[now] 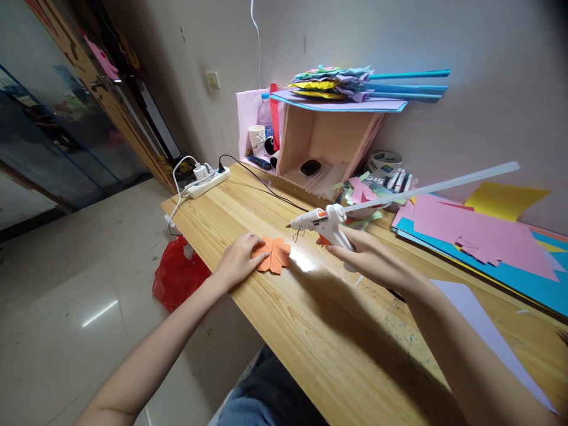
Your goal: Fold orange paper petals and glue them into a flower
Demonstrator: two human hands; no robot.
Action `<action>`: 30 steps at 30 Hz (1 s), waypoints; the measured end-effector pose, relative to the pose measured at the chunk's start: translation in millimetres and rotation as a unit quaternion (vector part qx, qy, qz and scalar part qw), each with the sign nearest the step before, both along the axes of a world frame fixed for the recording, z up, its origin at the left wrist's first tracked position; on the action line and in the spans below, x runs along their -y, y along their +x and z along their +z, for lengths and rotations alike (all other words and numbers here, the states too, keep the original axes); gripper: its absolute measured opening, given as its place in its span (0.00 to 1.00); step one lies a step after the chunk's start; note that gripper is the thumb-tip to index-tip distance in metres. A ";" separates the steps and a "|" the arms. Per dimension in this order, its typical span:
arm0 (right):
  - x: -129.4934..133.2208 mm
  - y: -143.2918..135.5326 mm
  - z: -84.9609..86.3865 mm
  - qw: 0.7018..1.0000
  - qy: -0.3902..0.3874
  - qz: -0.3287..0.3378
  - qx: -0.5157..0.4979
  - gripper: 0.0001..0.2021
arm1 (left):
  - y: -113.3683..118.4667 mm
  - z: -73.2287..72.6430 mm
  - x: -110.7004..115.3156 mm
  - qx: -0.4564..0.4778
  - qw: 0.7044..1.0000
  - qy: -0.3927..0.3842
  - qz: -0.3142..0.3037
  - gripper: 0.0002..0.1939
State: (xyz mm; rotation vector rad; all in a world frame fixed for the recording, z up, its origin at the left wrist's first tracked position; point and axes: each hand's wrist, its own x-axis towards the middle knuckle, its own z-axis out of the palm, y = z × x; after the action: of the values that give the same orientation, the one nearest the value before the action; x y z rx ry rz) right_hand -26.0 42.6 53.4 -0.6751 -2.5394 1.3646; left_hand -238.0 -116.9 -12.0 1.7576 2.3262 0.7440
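An orange paper flower (pixel 276 255) lies flat on the wooden table (pixel 284 319) near its front edge. My left hand (pixel 239 258) rests on the flower's left side, thumb and fingers pressing its petals. Raised over the table to the right, my right hand (pixel 355 248) is wrapped round the handle of a white glue gun (pixel 326 222). The gun's nozzle points left, above and just beyond the flower. A long clear glue stick (pixel 444 184) sticks out of the gun's back end.
A white power strip (pixel 208 182) sits at the table's far left corner. Behind stands an open box (pixel 328 133) topped with paper flowers (pixel 331 83). Coloured paper sheets (pixel 470 231) lie at the right, a purple sheet (pixel 479 325) nearer. A red bag (pixel 177 275) is on the floor.
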 end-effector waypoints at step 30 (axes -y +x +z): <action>17.0 -8.6 -6.7 0.996 -0.005 0.012 0.089 0.14 | 15.1 4.2 -14.2 -0.137 0.988 -0.070 0.020 0.11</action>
State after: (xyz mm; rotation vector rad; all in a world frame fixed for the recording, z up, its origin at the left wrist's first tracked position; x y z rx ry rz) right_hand -34.5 25.6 46.7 -0.8033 -2.6863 1.3837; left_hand -223.0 -102.8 -7.7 1.8571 2.5209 0.3491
